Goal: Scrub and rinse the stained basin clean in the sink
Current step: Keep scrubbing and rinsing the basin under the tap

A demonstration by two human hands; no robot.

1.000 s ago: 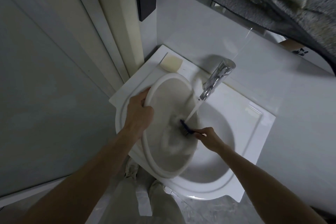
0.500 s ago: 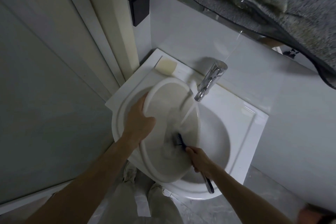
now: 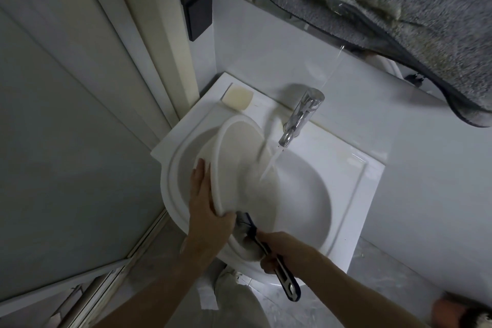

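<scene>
A white plastic basin (image 3: 239, 162) stands tilted on edge inside the white sink (image 3: 314, 194), its open side facing right. My left hand (image 3: 206, 202) grips its near rim from the left and underneath. My right hand (image 3: 279, 250) holds a dark blue brush (image 3: 262, 245) by the handle, with the bristle end at the basin's lower edge, close to my left thumb. Water runs from the chrome tap (image 3: 300, 117) and strikes the basin's right side.
A pale bar of soap (image 3: 237, 97) lies at the sink's back left corner. A grey towel (image 3: 399, 2) hangs overhead at the upper right. A door frame (image 3: 149, 42) and glass panel close the left side. My legs and the tiled floor show below the sink.
The basin has tipped more upright and turned, my left hand shifting down to its near rim. My right hand pulled the brush from the basin's middle down to its lower edge.
</scene>
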